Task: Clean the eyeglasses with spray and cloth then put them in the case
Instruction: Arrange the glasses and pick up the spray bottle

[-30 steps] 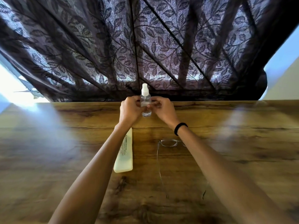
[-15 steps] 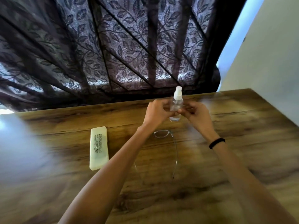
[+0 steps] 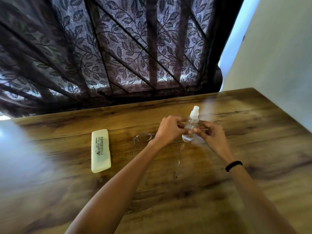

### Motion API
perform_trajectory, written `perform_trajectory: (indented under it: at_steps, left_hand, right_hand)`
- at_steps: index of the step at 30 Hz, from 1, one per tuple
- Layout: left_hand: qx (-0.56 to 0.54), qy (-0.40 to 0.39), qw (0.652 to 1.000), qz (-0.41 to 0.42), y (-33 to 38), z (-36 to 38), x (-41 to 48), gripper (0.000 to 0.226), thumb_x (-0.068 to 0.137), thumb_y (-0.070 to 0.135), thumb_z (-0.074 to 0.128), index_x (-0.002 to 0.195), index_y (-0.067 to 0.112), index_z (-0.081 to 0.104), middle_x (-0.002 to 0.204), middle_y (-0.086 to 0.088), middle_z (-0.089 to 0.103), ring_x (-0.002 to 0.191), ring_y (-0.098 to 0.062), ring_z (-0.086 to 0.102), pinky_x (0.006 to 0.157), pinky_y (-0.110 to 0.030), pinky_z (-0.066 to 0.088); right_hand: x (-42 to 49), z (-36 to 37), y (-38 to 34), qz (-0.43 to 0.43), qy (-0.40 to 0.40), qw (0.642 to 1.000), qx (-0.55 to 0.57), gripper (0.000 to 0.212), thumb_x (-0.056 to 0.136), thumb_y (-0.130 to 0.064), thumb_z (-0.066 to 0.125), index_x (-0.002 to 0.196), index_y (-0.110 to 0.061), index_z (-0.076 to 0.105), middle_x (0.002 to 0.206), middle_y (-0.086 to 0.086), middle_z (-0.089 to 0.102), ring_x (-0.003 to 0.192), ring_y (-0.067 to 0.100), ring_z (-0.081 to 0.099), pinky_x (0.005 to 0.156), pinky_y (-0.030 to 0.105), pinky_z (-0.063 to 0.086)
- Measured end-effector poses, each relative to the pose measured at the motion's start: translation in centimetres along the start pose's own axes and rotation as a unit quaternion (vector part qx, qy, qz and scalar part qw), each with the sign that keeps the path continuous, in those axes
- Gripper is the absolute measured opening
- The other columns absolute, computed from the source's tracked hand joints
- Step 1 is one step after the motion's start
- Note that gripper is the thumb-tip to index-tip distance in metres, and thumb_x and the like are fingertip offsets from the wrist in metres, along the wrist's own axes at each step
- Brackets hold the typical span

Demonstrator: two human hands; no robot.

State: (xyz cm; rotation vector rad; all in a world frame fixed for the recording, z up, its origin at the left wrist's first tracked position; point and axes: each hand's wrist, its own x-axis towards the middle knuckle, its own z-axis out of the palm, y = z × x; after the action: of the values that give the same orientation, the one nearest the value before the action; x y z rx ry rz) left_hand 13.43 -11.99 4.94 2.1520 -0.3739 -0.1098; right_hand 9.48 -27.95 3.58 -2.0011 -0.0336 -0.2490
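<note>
Pinching the likely light, slick bottle [image 3: 187,138] mid-body, left grip [image 3: 170,129] and right grip [image 3: 213,134] both hold it; fragile glasses [image 3: 143,137] lie just under the left grip.

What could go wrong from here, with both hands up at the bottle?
The eyeglasses lie open beneath the left hand and wrist; a dropped forearm could bend them. The slim spray bottle, pinched by that hand and the right hand, might tip over. No cloth is plainly visible, so wiping may stall.
</note>
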Motion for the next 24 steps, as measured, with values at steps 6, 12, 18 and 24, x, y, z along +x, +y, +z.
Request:
perform_trajectory:
  at_steps: [6, 12, 18, 24]
  left_hand:
    - [0.005, -0.003, 1.0, 0.0, -0.4, 0.4, -0.6, 0.054, 0.069, 0.025, 0.08, 0.119, 0.014, 0.063, 0.101, -0.008, 0.072, 0.092, -0.009, 0.067, 0.074, -0.009, 0.046]
    - [-0.013, -0.008, 1.0, 0.008, -0.6, 0.4, -1.3, 0.052, 0.075, 0.016, 0.075, 0.124, 0.015, 0.058, 0.102, -0.008, 0.071, 0.091, -0.008, 0.066, 0.08, -0.014, 0.051]
    - [-0.037, 0.027, 0.999, -0.008, -1.4, -1.1, -2.6, 0.062, 0.075, 0.011, 0.075, 0.131, 0.015, 0.049, 0.113, -0.008, 0.067, 0.096, -0.009, 0.065, 0.077, -0.007, 0.047]
    - [-0.018, 0.154, 0.988, -0.003, -2.4, -4.8, -5.8, 0.05, 0.08, 0.014, 0.07, 0.126, 0.015, 0.053, 0.118, -0.003, 0.064, 0.094, -0.003, 0.062, 0.078, -0.01, 0.049]
  right_hand:
    - [-0.8, 0.1, 0.2, 0.013, -0.005, 1.0, 0.008, 0.033, 0.08, -0.008, 0.068, 0.112, -0.003, 0.064, 0.094, 0.008, 0.069, 0.083, 0.016, 0.064, 0.074, 0.025, 0.05]
    - [-1.1, 0.5, 0.1, 0.023, 0.019, 0.999, 0.021, 0.039, 0.076, -0.009, 0.072, 0.114, -0.009, 0.06, 0.083, -0.01, 0.065, 0.079, 0.004, 0.062, 0.068, 0.011, 0.051]
    - [-1.9, 0.6, -0.9, -0.018, 0.133, 0.99, 0.047, 0.041, 0.076, -0.01, 0.073, 0.114, -0.01, 0.06, 0.095, 0.002, 0.066, 0.084, 0.009, 0.063, 0.075, 0.017, 0.052]
    - [-3.1, 2.0, -5.1, -0.128, 0.206, 0.965, 0.099, 0.016, 0.084, -0.008, 0.065, 0.1, -0.011, 0.064, 0.096, 0.007, 0.066, 0.084, 0.013, 0.063, 0.073, 0.017, 0.052]
